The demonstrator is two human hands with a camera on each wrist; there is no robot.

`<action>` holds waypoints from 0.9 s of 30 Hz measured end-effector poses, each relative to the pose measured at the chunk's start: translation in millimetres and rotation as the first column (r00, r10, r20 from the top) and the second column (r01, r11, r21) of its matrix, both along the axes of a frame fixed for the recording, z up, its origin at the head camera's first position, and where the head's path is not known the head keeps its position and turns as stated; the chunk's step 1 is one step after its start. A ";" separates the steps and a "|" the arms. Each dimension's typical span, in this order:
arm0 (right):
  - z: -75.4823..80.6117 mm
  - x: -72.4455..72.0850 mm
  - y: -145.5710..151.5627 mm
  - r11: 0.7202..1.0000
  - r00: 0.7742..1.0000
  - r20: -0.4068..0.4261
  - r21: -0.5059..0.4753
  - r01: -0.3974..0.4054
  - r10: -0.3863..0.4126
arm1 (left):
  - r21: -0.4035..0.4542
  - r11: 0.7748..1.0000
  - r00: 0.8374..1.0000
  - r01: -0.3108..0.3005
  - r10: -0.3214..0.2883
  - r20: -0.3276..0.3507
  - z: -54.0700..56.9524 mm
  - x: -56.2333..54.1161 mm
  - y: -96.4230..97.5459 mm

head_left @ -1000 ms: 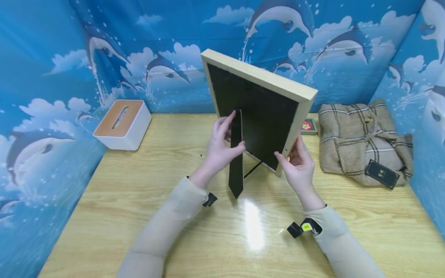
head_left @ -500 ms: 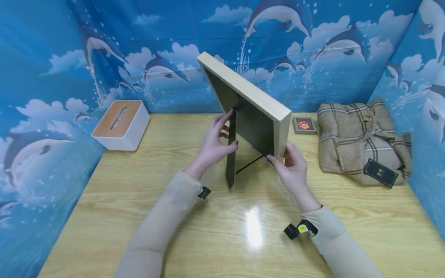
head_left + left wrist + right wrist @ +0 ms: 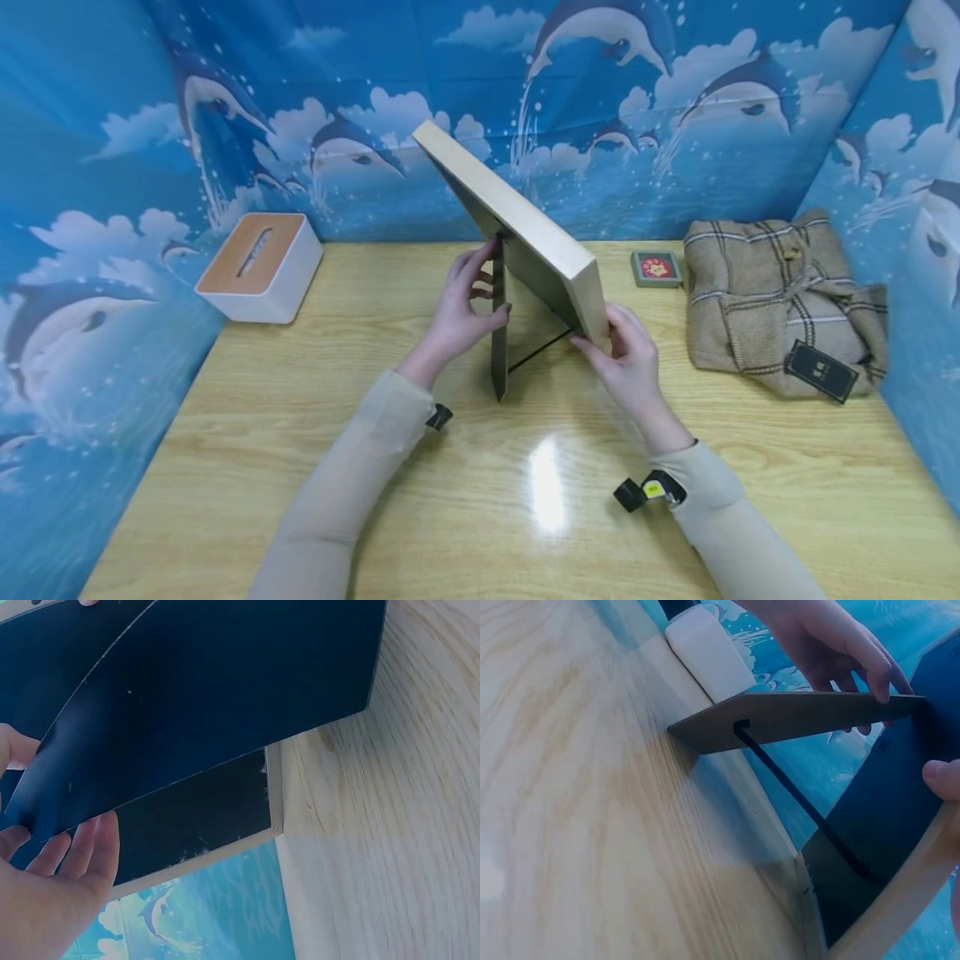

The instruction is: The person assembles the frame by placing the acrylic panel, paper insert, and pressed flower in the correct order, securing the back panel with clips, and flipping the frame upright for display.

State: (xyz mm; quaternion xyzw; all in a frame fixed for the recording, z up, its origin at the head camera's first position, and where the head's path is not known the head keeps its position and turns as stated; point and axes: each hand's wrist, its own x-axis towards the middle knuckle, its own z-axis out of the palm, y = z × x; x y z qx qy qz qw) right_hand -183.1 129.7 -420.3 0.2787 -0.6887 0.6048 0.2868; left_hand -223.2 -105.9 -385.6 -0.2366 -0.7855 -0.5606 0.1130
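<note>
A picture frame (image 3: 513,200) with a pale wooden border stands tilted mid-table, its black back facing down toward the person. From the back its stand leg (image 3: 499,362) swings out, its lower end at the tabletop. My left hand (image 3: 459,304) holds this leg near its top, thumb and fingers on opposite sides. A thin black strap (image 3: 799,799) joins leg and back panel in the right wrist view. My right hand (image 3: 632,357) grips the border's near lower side, thumb over the back edge. The frame's front is hidden.
A white tissue box (image 3: 260,267) with a wooden lid stands at the back left. Behind the frame lies a small green box (image 3: 656,269) with a red emblem. Folded plaid cloth (image 3: 772,300) with a black tag is at the right. Dolphin-print sheets (image 3: 360,100) wall the table.
The frame has turned so its back is seen more edge-on, and its near corner has swung left. My right hand went left with it. The small green box is now fully uncovered.
</note>
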 end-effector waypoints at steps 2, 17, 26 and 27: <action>1.0 -0.3 2.6 0.999 1.000 0.006 0.041 -0.003 0.002 | -0.007 1.000 1.000 -0.002 0.002 -0.002 -0.4 0.3 -0.8; 18.5 -4.8 35.2 0.898 0.999 0.050 0.438 -0.035 0.014 | -0.168 0.972 0.973 -0.165 0.132 -0.191 4.5 26.1 3.7; 37.5 -31.2 50.0 0.871 0.879 0.324 0.233 -0.432 0.349 | 0.001 0.992 0.964 -0.125 0.122 -0.235 -7.2 60.0 12.9; 41.0 -36.6 51.6 0.858 0.856 0.351 0.212 -0.468 0.380 | 0.019 0.994 0.967 -0.104 0.106 -0.233 -8.3 64.5 14.8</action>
